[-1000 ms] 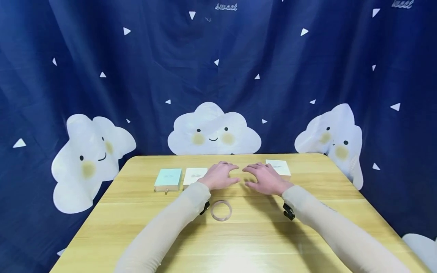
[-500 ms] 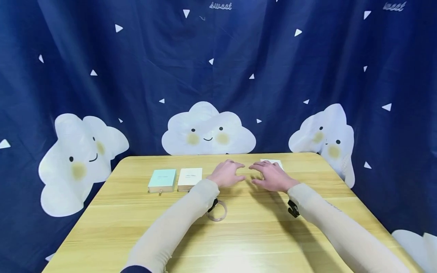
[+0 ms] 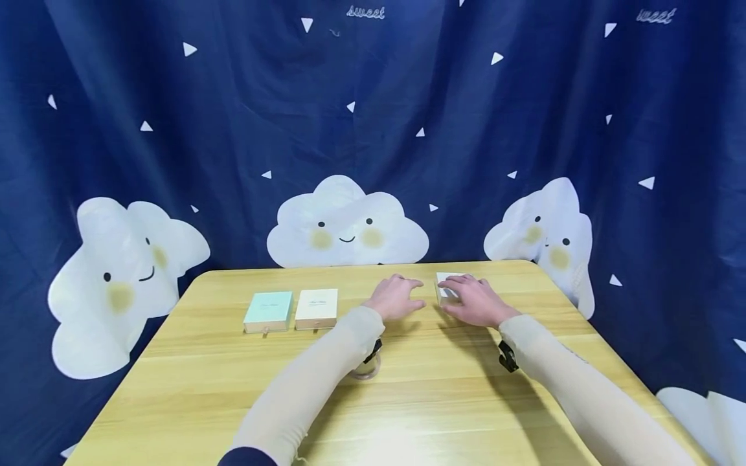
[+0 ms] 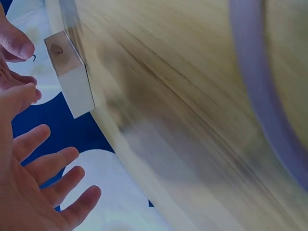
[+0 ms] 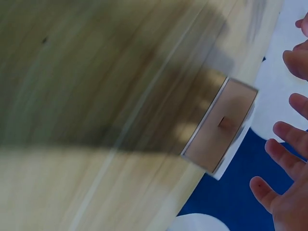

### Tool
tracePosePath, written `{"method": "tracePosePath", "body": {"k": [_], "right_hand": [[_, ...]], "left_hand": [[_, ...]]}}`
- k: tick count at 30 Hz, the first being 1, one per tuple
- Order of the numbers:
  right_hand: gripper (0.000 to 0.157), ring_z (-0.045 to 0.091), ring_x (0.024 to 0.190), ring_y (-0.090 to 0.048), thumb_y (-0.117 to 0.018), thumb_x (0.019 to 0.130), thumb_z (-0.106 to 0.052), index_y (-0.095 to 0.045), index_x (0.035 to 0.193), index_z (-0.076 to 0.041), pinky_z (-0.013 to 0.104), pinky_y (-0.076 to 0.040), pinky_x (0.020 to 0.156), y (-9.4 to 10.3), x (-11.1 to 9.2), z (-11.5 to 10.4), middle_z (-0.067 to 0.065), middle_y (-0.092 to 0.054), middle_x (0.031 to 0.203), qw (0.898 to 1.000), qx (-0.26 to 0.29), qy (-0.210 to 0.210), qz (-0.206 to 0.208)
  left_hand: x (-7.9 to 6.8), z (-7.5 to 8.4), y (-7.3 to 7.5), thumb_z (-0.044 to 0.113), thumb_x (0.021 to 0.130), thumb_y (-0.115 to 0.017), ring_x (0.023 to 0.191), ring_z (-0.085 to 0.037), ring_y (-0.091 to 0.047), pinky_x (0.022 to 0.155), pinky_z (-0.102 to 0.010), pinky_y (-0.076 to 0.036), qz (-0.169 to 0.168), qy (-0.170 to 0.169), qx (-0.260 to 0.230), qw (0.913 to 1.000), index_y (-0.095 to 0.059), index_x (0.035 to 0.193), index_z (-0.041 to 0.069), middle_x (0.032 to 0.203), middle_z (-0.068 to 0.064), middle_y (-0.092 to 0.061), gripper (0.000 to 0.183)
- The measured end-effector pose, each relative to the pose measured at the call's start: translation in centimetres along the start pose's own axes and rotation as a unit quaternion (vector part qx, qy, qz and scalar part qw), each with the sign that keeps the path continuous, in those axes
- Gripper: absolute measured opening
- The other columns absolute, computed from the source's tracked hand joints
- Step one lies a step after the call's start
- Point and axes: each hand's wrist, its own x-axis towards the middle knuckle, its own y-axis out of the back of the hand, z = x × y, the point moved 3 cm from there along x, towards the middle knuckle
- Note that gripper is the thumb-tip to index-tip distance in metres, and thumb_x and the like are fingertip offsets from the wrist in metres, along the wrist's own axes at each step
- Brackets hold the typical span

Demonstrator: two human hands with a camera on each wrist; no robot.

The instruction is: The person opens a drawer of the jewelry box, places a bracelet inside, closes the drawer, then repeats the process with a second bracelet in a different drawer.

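Observation:
My left hand hovers over the middle of the table, fingers spread and holding nothing. My right hand is over the front of the right-hand white box, fingers loosely bent and partly covering it. That box shows a pinkish drawer front with a small pull tab in the right wrist view. Below my left wrist lies a pale pinkish bangle, partly hidden by the wrist and its strap. The bangle looms large and cropped in the left wrist view.
To the left, a mint-green box and another white box stand side by side with pull tabs facing me. The wooden table ends against a dark blue curtain printed with clouds.
Both hands have moved right over the table, and the right hand now overlaps the right-hand box more. The head view has swung right. My left wrist now covers part of the bangle.

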Motion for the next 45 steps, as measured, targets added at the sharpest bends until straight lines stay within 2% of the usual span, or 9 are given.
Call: {"method": "tracePosePath", "body": {"k": [11, 19, 25, 30, 39, 45], "right_hand": [[0.055, 0.044, 0.128, -0.053, -0.075, 0.088, -0.039, -0.063, 0.135, -0.012, 0.065, -0.045, 0.089, -0.1, -1.0, 2.1, 0.018, -0.059, 0.141, 1.0, -0.005, -0.022, 0.005], [0.058, 0.043, 0.127, -0.053, -0.075, 0.087, -0.039, -0.061, 0.137, -0.012, 0.064, -0.045, 0.089, -0.6, -1.5, 3.5, 0.02, -0.057, 0.142, 0.999, 0.0, -0.038, 0.005], [0.063, 0.043, 0.127, -0.053, -0.075, 0.086, -0.043, -0.059, 0.14, -0.013, 0.063, -0.046, 0.09, -1.2, -2.0, 4.6, 0.021, -0.054, 0.145, 0.998, 0.001, -0.067, -0.007], [0.062, 0.044, 0.125, -0.054, -0.077, 0.086, -0.038, -0.059, 0.14, -0.014, 0.063, -0.046, 0.087, -1.2, -2.4, 5.3, 0.021, -0.055, 0.144, 0.997, 0.0, -0.08, -0.004], [0.058, 0.043, 0.124, -0.055, -0.075, 0.088, -0.032, -0.058, 0.14, -0.014, 0.063, -0.046, 0.085, -2.0, -2.7, 6.0, 0.019, -0.058, 0.141, 0.995, 0.001, -0.095, -0.009], [0.054, 0.043, 0.122, -0.057, -0.071, 0.09, -0.028, -0.058, 0.14, -0.014, 0.063, -0.047, 0.085, -1.8, -2.5, 5.8, 0.018, -0.061, 0.139, 0.995, 0.001, -0.099, -0.007]], "left_hand": [[1.5, 1.6, -0.8, 0.047, 0.096, -0.062, 0.126, -0.026, -0.056, 0.098, -0.043, -0.05, 0.004, -0.001, 0.009, 1.0, -0.057, 0.144, 0.025, 0.137, 0.003, -0.065, 0.053], [2.8, 2.2, -2.2, 0.049, 0.097, -0.059, 0.121, -0.026, -0.058, 0.093, -0.043, -0.051, -0.002, 0.008, 0.014, 0.9999, -0.054, 0.147, 0.026, 0.135, -0.003, -0.066, 0.055], [3.2, 2.7, -2.9, 0.048, 0.095, -0.062, 0.117, -0.027, -0.061, 0.093, -0.043, -0.051, 0.006, 0.007, 0.008, 0.9999, -0.056, 0.145, 0.027, 0.133, -0.003, -0.067, 0.054], [3.7, 3.2, -3.3, 0.045, 0.095, -0.064, 0.116, -0.027, -0.061, 0.093, -0.043, -0.052, 0.008, 0.004, 0.012, 0.9999, -0.055, 0.146, 0.026, 0.13, -0.003, -0.069, 0.054], [4.3, 3.7, -4.1, 0.042, 0.093, -0.069, 0.105, -0.024, -0.063, 0.084, -0.04, -0.052, 0.0, 0.006, 0.013, 0.9999, -0.059, 0.14, 0.027, 0.119, 0.001, -0.072, 0.05], [4.6, 4.0, -4.5, 0.036, 0.093, -0.07, 0.105, -0.023, -0.065, 0.082, -0.038, -0.053, -0.013, 0.009, 0.005, 0.9999, -0.057, 0.143, 0.028, 0.125, 0.001, -0.07, 0.052]]}}
